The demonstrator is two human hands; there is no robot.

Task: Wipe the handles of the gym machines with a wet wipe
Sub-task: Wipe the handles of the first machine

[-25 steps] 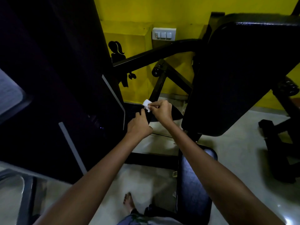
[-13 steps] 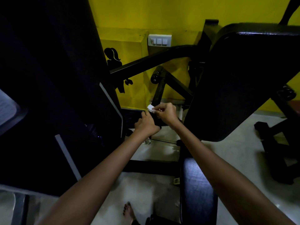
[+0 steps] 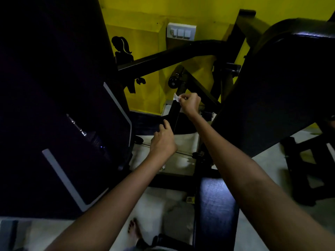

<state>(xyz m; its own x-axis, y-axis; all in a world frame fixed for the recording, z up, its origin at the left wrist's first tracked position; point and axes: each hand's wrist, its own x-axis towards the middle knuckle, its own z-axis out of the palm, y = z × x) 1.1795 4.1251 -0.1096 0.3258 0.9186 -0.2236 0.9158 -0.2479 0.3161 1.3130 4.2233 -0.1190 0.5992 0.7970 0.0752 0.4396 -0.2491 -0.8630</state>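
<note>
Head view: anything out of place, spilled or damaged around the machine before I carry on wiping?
Nothing stands out. The right hand pinches the wet wipe above a dark bar that the left hand grips lower down. The floor shows no spill, though the dim light hides detail on the black pads.

Both bare forearms reach forward from the bottom of the view toward twelve o'clock. The right hand (image 3: 189,104) is the farther one, at about one o'clock from the left, its back turned to the camera, wrist bent, fingers curled with the fingertips (image 3: 181,98) pinched together at its eleven o'clock side. The left hand (image 3: 162,140) sits nearer and lower, back up, its fingers bent forward and down; what they close on is too dark to tell.
</note>
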